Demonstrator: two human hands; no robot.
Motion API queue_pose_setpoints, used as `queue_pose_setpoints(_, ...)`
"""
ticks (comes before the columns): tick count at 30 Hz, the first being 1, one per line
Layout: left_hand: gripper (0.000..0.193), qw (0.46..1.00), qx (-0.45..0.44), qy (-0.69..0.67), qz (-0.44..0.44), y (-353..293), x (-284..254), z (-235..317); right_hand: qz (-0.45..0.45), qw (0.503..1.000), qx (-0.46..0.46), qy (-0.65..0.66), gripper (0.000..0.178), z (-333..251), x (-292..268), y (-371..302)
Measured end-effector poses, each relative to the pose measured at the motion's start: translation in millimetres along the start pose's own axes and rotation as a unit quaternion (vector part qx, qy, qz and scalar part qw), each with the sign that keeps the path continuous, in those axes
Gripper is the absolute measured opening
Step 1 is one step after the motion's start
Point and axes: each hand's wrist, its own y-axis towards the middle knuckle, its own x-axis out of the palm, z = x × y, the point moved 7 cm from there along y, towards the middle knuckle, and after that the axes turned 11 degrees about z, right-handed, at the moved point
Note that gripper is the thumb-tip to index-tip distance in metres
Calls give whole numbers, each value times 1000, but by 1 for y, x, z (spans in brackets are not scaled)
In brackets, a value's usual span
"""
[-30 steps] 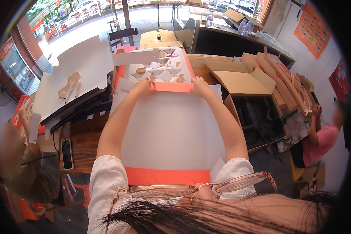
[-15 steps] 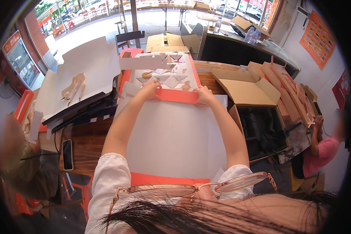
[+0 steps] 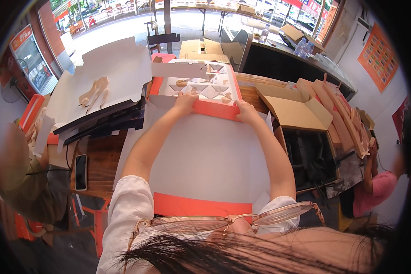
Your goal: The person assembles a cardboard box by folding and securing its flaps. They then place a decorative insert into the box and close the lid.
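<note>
Wooden table point(image 3: 102, 165), one phone point(image 3: 81, 172), two hands point(image 3: 186, 104) point(image 3: 245, 112) gripping one red-walled box point(image 3: 216, 110) (white inserts point(image 3: 212, 92) inside)

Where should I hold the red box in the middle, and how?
Probably hold the box by its near wall, coming from your side, hands spread apart. That red wall is long, straight and faces you; the left hand and right hand hold it now. The white top looks uneven, so harder to grip.
</note>
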Motion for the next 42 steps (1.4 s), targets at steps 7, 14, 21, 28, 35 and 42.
queue_pose_setpoints(7, 29, 998, 34, 16, -45, -19, 8, 10, 28, 992, -95, -75, 12, -27, -7, -12)
queue_pose_setpoints(14, 38, 986, -78, 1, 150, -59, -60, 16, 54, 988, -93, -114, 12, -32, -8, -26)
queue_pose_setpoints(21, 57, 920, -390, -12, 37, -120, -51, -67, 34, 998, -44, -21, 13, -22, -10, -22)
queue_pose_setpoints(28, 77, 781, -565, -253, 75, -121, -21, -122, 60, 992, -24, 105, 21, -14, -30, -31)
queue_pose_setpoints(35, 60, 750, -549, -334, 156, -103, 4, -134, 68, 984, -33, 164, 22, -2, -23, -41)
queue_pose_setpoints(42, 55, 706, -494, -466, 204, -86, 18, -120, 50, 983, -65, 164, 23, -14, -24, -46)
